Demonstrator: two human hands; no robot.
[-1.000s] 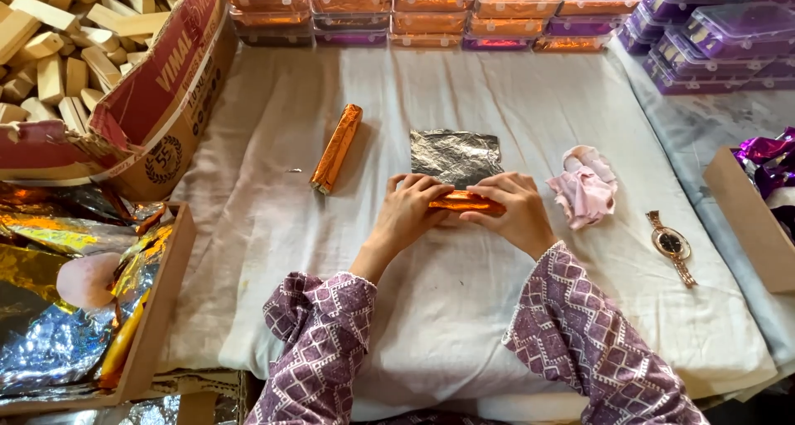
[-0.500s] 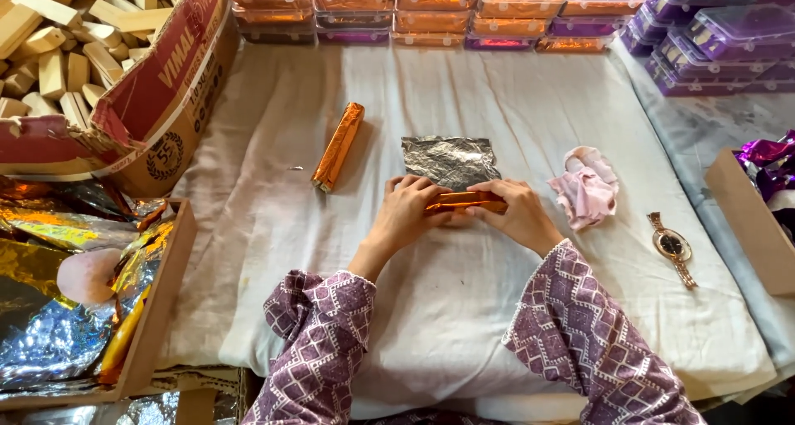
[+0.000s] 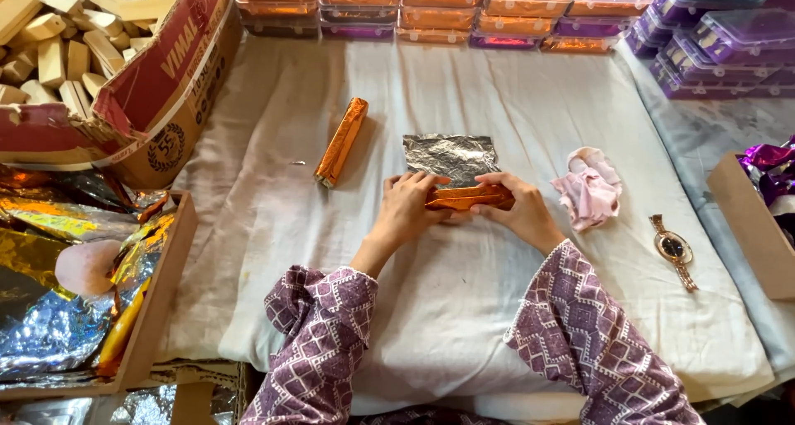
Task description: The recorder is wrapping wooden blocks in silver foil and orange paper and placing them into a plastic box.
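**Both hands folding orange foil around a block at mid-table**

Your left hand (image 3: 407, 208) and right hand (image 3: 520, 212) meet near the middle of the white cloth (image 3: 464, 301). Each pinches one end of a long block (image 3: 465, 197) lying crosswise, its orange foil partly wrapped around it, fingers curled over the top edge. The foil's silver inside (image 3: 451, 156) lies flat on the cloth just beyond the block, toward the far edge.

By the look of it you are mid-wrap: the block is covered on the near side, and the loose sheet has not yet been rolled over. The next move likely calls for turning the block away from you while keeping the foil tight.

A finished orange bar (image 3: 342, 141) lies to the left, apart. To the right sit a pink rag (image 3: 590, 189) and, nearer the right edge, a wristwatch (image 3: 674, 249). Lidded boxes (image 3: 464, 7) line the far edge. A carton of wooden blocks (image 3: 58, 36) sits at the far left corner.
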